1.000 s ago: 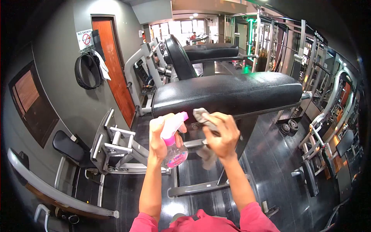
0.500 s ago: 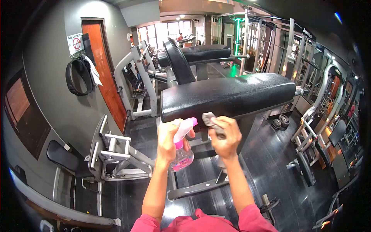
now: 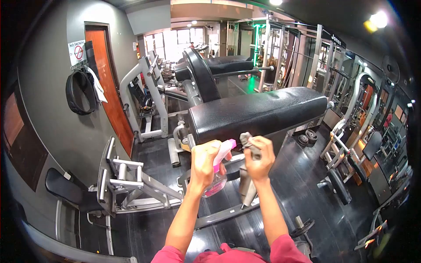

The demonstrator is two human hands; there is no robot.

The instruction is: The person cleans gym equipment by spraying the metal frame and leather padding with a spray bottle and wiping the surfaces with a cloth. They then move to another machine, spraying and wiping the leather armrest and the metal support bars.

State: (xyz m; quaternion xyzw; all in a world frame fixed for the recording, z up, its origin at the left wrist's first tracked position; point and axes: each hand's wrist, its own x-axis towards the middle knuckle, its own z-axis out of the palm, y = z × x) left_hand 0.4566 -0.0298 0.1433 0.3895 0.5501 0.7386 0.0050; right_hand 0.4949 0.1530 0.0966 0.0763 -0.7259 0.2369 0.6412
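My left hand (image 3: 204, 166) is wrapped round the neck and trigger of a clear spray bottle (image 3: 215, 186) with a pink and white spray head. Some pink shows low on the bottle. Bunched in my closed right hand (image 3: 260, 163) is a grey cloth (image 3: 246, 139), its top end sticking up past the fingers. The bottle's nozzle points toward the cloth, with a small gap between them. Just beyond both hands lies the long black padded bench (image 3: 263, 113) of a gym machine; neither hand visibly touches it.
A silver-framed machine (image 3: 136, 179) stands at the left on the dark floor. Behind the near bench are an upright black pad (image 3: 202, 76) and another bench. Weight plates (image 3: 308, 138) lie at the right, near more machines. A belt (image 3: 79, 92) hangs by the door.
My view has shifted, so the bench and room sit differently in it. The left hand with the spray bottle has come nearer the right hand, which still grips the cloth.
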